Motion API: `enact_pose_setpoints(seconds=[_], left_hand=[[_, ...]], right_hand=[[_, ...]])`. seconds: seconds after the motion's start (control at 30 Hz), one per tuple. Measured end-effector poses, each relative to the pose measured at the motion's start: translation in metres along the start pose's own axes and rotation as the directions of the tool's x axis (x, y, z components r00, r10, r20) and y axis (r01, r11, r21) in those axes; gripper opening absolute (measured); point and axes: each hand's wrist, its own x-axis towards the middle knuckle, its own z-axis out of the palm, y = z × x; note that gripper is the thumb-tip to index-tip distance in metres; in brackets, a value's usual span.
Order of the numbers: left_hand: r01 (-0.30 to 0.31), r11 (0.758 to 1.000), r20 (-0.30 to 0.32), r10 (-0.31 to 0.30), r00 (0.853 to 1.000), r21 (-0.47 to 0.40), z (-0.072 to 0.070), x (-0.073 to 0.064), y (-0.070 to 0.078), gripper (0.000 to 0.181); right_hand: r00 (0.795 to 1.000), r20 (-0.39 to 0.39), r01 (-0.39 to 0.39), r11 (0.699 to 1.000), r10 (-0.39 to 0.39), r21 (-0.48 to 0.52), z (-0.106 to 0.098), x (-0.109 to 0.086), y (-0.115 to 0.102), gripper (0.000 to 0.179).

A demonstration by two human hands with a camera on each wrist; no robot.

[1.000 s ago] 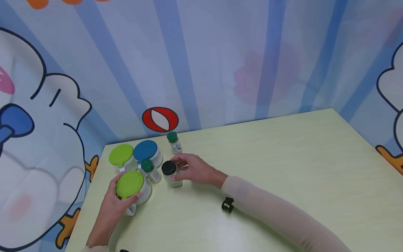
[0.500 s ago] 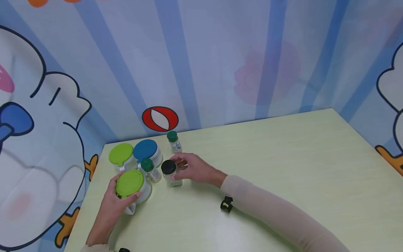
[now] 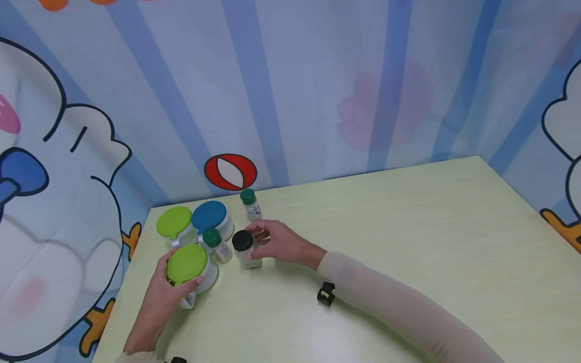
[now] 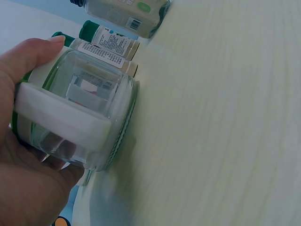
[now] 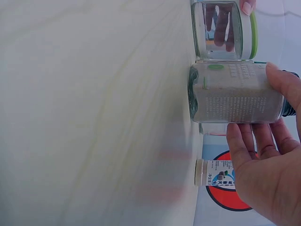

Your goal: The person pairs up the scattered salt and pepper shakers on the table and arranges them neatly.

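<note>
My left hand [image 3: 159,297] grips a glass seasoning jar with a lime-green lid [image 3: 187,264], thumb on one side and fingers on the other. In the left wrist view that jar [image 4: 89,94] stands on the table, its white handle facing the camera. My right hand [image 3: 286,245] holds a square glass spice bottle with a black cap [image 3: 243,242] between thumb and fingers. Powder and printed text show through this spice bottle [image 5: 235,94] in the right wrist view. A small green-capped spice bottle [image 3: 218,246] stands between the two held things.
Behind stand another lime-lidded jar [image 3: 174,223] and a blue-lidded jar [image 3: 210,217]. A second green-capped bottle [image 3: 251,204] stands near the table's back edge. The pale table [image 3: 399,227] stretches right, against a cartoon-printed backdrop [image 3: 317,91].
</note>
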Motion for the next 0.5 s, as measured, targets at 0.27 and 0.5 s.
enact_pose_setpoints(seconds=[0.27, 0.5], left_hand=[[0.018, 1.0, -0.001, -0.018, 1.0, -0.007, 0.0001, -0.0012, 0.0031, 0.114], [0.012, 1.0, -0.006, -0.012, 1.0, -0.02, 0.0, -0.0007, 0.0028, 0.115]], right_hand=[[1.0, -0.01, -0.017, 1.0, 0.017, 0.002, 0.0008, 0.0008, 0.0, 0.048], [1.0, -0.005, -0.019, 1.0, 0.019, 0.019, 0.002, -0.0002, -0.0014, 0.049]])
